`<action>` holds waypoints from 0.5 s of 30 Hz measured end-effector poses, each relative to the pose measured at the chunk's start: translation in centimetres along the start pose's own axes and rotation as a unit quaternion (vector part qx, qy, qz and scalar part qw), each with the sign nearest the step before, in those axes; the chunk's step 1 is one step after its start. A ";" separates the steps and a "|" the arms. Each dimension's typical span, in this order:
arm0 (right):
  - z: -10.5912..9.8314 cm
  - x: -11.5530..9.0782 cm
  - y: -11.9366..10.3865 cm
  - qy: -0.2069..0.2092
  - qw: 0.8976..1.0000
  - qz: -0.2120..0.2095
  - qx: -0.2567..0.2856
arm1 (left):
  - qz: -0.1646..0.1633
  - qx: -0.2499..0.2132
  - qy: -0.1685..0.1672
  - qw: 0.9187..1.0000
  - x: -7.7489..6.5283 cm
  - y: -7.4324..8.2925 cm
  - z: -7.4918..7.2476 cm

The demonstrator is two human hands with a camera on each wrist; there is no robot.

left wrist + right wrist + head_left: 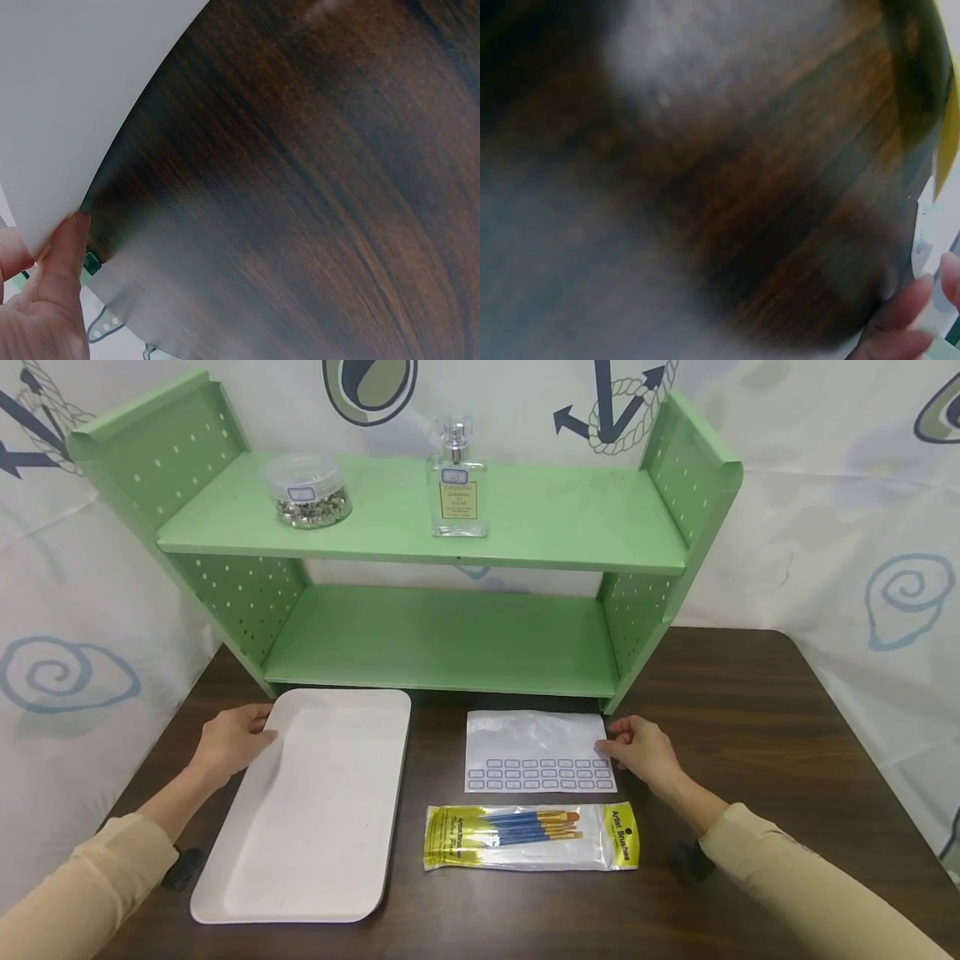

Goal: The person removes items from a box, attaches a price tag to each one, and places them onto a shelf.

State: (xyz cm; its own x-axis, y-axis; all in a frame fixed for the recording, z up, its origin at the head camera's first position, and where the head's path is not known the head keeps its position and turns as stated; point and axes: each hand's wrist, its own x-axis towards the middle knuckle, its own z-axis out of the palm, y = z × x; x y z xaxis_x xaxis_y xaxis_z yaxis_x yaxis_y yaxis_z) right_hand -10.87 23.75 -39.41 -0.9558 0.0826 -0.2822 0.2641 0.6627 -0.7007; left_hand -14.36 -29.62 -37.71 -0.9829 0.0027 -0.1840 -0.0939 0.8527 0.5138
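Observation:
A white rectangular tray (322, 810) lies lengthwise on the left of the table. My left hand (231, 745) holds its left rim near the far corner, thumb on the inside; the left wrist view shows the fingers (66, 255) pinching the tray's edge. To the right is a white sticker sheet (532, 735) with rows of small blue-bordered labels along its near part. My right hand (643, 752) pinches the sheet's right edge between thumb and fingers. Nearer than the sheet lies a yellow-ended clear packet of artist brushes (532, 837) with blue handles.
Behind the tray and sheet stands a green two-tier shelf (442, 639) with dotted side panels. On its upper tier are a clear round jar (309, 493) of small metallic pieces and a glass perfume bottle (457, 485), each labelled. Dark brown tabletop (750, 760) extends to the right.

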 end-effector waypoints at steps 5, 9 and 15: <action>0.3 0.8 -0.1 0.006 0.998 0.021 -0.057 | -0.004 0.000 -0.002 1.000 -0.1 0.1 0.0; 0.5 0.9 -0.2 0.017 0.996 0.014 -0.082 | -0.005 0.001 -0.002 1.000 0.0 0.3 0.0; 0.9 0.9 -0.5 0.029 0.995 0.013 -0.091 | -0.006 0.004 -0.004 1.000 -0.1 0.2 -0.1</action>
State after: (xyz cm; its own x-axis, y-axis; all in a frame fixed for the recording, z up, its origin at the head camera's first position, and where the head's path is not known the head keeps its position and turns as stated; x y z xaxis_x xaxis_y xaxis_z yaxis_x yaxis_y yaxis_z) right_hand -11.69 22.83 -39.92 -0.9564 0.1410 -0.2556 0.2656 0.7838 -0.5614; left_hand -14.30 -29.50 -37.51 -0.9806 -0.0028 -0.1961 -0.1035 0.8565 0.5056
